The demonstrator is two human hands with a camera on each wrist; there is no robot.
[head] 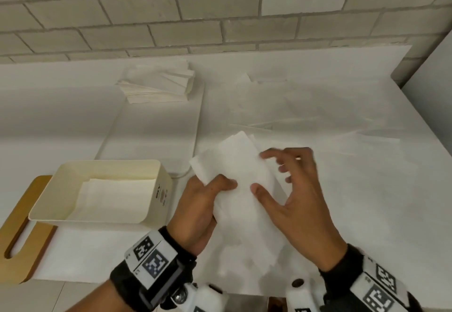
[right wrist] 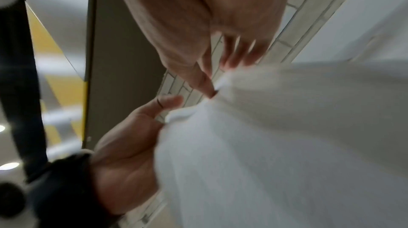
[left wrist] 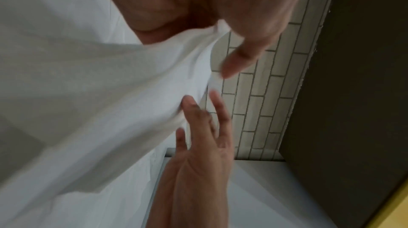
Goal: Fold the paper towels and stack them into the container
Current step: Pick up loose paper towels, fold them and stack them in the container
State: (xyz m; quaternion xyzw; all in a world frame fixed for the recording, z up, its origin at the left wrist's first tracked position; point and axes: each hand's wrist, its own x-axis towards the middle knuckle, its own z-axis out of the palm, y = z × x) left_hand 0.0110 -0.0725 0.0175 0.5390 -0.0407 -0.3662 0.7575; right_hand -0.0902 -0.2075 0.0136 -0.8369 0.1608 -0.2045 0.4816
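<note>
Paper towel (head: 241, 184), centre frame, is mid-fold: left hand (head: 198, 210) pinches it, right hand (head: 293, 196) spread loose; next, crease, then container (head: 156, 214) at lower left.

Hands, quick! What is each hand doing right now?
Left hand: grips the paper towel, thumb on top.
Right hand: open, fingers spread, thumb touching the same towel.

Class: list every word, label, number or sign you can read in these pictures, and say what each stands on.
Dark print on the end wall of the cream container: too small and blurred to read.
Black-and-white square code markers on both wristbands: patterns, not words.
No other text shows.
</note>
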